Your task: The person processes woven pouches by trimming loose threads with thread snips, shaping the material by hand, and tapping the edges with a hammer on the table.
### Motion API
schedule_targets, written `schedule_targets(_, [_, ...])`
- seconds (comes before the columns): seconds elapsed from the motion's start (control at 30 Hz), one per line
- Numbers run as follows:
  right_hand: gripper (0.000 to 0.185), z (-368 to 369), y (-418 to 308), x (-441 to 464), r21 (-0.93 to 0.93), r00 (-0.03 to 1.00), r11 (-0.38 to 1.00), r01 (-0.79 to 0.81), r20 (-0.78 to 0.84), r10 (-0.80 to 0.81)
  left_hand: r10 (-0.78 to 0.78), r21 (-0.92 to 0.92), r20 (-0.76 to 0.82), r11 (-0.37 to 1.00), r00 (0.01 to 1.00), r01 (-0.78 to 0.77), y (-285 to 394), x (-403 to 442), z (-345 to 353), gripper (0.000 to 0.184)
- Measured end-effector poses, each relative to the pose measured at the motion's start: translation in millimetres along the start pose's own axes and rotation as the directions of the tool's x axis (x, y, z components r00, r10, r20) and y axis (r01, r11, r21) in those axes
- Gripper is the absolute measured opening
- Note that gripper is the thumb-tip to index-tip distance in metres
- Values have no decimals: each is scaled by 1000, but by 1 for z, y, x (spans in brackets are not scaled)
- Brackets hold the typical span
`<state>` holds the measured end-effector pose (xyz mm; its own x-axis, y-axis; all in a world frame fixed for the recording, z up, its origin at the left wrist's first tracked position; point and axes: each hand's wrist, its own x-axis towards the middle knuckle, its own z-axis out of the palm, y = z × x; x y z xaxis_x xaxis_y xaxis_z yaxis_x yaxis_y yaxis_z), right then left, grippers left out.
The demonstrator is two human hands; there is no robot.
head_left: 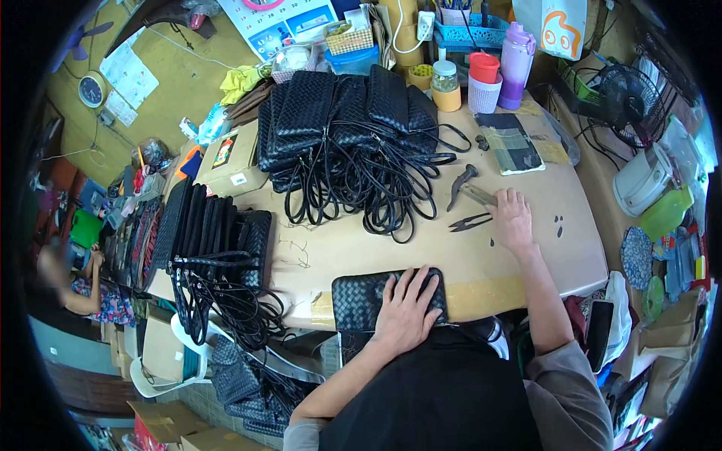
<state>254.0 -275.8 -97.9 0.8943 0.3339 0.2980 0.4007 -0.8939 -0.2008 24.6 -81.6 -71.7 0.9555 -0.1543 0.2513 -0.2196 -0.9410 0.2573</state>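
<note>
A black woven-pattern pouch (pixel 357 295) lies flat at the table's front edge. My left hand (pixel 406 312) rests on it palm down, fingers spread. Further right, my right hand (pixel 513 219) is on the table with its fingers bent over the handle end of dark thread snips (pixel 468 223). The blades point left and stick out from under the hand; the handle is hidden. A flat brownish strip-like tool (pixel 477 194) lies by the fingertips. Behind it is a dark, curved, hammer-like tool (pixel 460 184).
Black woven bags with looped straps are piled (pixel 331 135) at the back; more stand in a row (pixel 214 233) at the left. A worn notebook (pixel 510 143), a purple bottle (pixel 517 68) and a jar (pixel 445 79) sit at the back right. A person (pixel 83 289) is at far left.
</note>
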Motion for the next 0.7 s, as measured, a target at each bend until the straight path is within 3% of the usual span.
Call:
schedule_targets(0.07, [26,2,3,14,-48,1000,999,25,-12,-26,3,-39,-23,999,1000,-4,-4,-3,7,59])
schedule_targets(0.13, [27,1,4,29,58,973,975,-213,105,206,17,-112,21,994,1000,-14,-8,-3,7,59])
schedule_targets(0.17, [27,-4,5,27,54,971,974,-220,107,213,21,-112,34,994,999,-17,-10,-5,6,66])
schedule_targets(0.23, [31,-34,3,27,440,973,868,-231,110,203,14,-92,64,996,998,-8,-6,-8,-1,69])
schedule_targets(0.3, [32,-82,-28,-6,572,978,794,-206,154,143,-5,-56,118,998,993,11,-5,-11,1,77])
schedule_targets(0.37, [32,-101,-38,-40,549,846,720,-425,523,100,-2,-50,120,999,993,8,-5,-11,2,77])
schedule_targets(0.43, [34,-98,-37,-67,518,933,852,71,267,-240,1,-40,117,999,993,3,-5,-9,2,76])
schedule_targets(0.6, [32,-107,-64,-90,550,962,834,34,208,-177,-6,-41,104,999,995,10,-4,-9,0,75])
schedule_targets(0.7, [29,-99,-71,-97,426,954,901,-82,294,-52,-1,-41,86,999,996,5,-4,-9,1,75])
